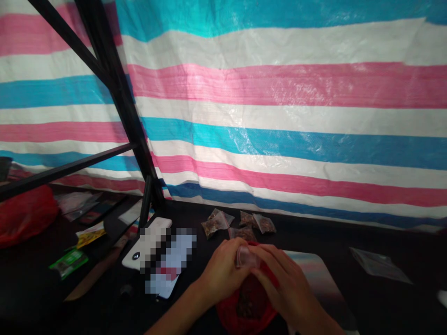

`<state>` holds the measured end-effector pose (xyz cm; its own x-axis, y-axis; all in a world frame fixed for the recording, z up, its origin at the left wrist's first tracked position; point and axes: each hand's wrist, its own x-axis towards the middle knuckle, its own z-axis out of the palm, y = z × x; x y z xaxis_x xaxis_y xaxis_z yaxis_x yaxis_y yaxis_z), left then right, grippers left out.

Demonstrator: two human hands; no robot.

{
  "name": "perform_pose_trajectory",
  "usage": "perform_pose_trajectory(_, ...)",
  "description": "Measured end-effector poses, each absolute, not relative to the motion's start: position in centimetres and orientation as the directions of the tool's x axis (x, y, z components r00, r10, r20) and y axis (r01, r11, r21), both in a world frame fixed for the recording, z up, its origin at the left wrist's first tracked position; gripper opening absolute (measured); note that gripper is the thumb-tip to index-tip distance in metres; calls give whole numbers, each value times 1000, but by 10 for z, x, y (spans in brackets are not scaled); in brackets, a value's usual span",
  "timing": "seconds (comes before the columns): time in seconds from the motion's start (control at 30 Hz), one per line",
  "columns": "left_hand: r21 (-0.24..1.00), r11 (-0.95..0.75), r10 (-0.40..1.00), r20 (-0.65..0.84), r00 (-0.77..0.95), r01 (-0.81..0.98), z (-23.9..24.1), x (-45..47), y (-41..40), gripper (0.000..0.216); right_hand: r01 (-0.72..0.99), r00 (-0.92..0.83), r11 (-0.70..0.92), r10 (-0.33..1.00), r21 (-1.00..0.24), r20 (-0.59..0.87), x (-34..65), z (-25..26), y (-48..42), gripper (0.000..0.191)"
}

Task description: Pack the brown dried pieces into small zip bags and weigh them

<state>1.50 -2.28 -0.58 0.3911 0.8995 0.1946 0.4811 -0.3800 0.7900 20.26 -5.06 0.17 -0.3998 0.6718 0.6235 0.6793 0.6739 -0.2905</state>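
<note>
Both of my hands meet over a red bowl-like container or bag (223, 309) with dark, loose bits (246, 302) at its bottom. My left hand (223, 265) and my right hand (284, 274) pinch a small clear plastic bag (247, 257) between them, its upper part showing between the fingers. Whether anything is inside this bag I cannot tell. Just beyond my hands lie several small clear bags filled with brownish dried bits (216, 222). Under my right forearm, a flat shiny silver sheet or tray (314, 270) sticks out.
Two phones, a white one (162, 225) and one with a lit screen (167, 291), lie to the left. Past them are a green packet (71, 261), a yellow packet (91, 235) and a red bag (28, 216). A flat clear bag (379, 265) lies right. A black metal frame (122, 102) rises at left before striped sheeting.
</note>
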Motion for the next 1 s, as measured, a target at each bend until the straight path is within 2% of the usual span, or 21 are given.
perform_pose_trajectory(0.17,736,-322,945,212,249,595,-3,9,-15,3,716,-299,639,645,-281,704,200,6,-52,29)
perform_pose_trajectory(0.2,722,-307,951,207,229,621,-2,7,-13,5,713,-303,641,648,-285,698,200,8,-53,29)
perform_pose_trajectory(0.33,650,-213,977,140,160,729,4,-5,-8,7,699,-403,647,709,-306,578,198,12,-54,33)
perform_pose_trajectory(0.43,626,-207,975,75,207,752,8,-17,-9,14,737,-461,613,764,-284,452,195,8,-53,33)
perform_pose_trajectory(0.53,675,-225,941,-37,338,703,9,-28,-11,28,765,-494,596,786,-242,372,194,0,-51,32)
perform_pose_trajectory(0.63,721,-206,916,-96,390,661,7,-33,-9,24,784,-507,594,781,-182,364,198,-7,-47,34)
perform_pose_trajectory(0.8,861,-155,943,-17,332,484,3,-28,-1,18,819,-491,571,748,-56,446,204,-4,-48,36)
perform_pose_trajectory(1.0,965,-93,947,9,322,246,-1,-16,2,17,779,-480,617,701,-110,527,199,1,-55,30)
